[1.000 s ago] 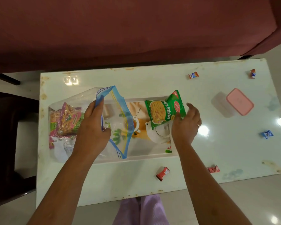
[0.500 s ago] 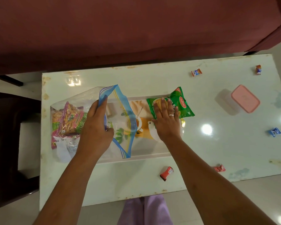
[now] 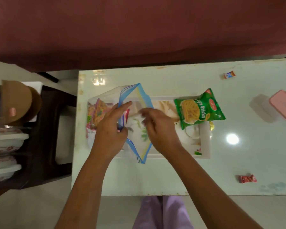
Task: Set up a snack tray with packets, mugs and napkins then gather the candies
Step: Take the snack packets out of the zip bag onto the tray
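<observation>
The packet step was in hand: the green packet lay on the right end of the tray, right of centre, while a pink packet sat inside the zip bag at centre-left. The next move likely called for reaching through the bag's mouth to draw that packet out. The left hand pinched the bag's blue rim, forefinger outstretched, and the right hand hovered at the opening, its fingers too blurred to tell their grip.
</observation>
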Action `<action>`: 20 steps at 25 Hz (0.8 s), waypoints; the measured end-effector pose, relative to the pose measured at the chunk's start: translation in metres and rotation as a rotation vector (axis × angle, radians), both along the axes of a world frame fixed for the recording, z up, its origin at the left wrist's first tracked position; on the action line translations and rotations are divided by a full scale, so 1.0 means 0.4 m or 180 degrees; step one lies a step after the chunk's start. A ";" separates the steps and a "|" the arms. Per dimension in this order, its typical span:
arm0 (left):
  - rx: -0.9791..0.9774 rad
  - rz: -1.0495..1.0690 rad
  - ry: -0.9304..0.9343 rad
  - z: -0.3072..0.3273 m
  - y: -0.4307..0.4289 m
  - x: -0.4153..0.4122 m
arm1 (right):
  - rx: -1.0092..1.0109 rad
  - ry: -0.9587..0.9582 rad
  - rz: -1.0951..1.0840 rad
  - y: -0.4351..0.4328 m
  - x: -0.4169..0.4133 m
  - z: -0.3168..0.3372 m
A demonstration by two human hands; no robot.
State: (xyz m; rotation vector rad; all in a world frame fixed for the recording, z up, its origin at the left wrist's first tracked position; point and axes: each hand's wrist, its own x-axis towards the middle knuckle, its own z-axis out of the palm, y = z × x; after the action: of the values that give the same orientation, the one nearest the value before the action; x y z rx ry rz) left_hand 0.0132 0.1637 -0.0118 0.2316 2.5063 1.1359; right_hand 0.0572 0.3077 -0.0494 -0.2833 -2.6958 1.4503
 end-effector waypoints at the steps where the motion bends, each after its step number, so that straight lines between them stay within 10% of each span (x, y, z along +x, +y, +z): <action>1: 0.0064 0.0117 -0.0053 0.011 -0.020 0.006 | 0.0066 -0.0279 0.0561 -0.047 -0.012 0.000; 4: 0.0334 0.0484 -0.0254 0.028 -0.076 0.026 | 0.0723 -0.1137 0.1492 -0.161 -0.083 -0.057; 11: 0.0472 0.0807 -0.0117 0.024 -0.134 0.025 | 0.1299 -0.1783 0.1140 -0.265 -0.169 -0.131; 20: -0.0255 0.0463 0.0543 0.016 -0.133 0.021 | 0.0667 -0.0896 0.0193 -0.098 -0.026 0.062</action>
State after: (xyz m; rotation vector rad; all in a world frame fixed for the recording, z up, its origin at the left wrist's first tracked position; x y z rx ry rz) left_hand 0.0215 0.1106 -0.0055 0.1311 2.7519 1.1093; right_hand 0.0469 0.2685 -0.0245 -0.4241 -3.0748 1.2071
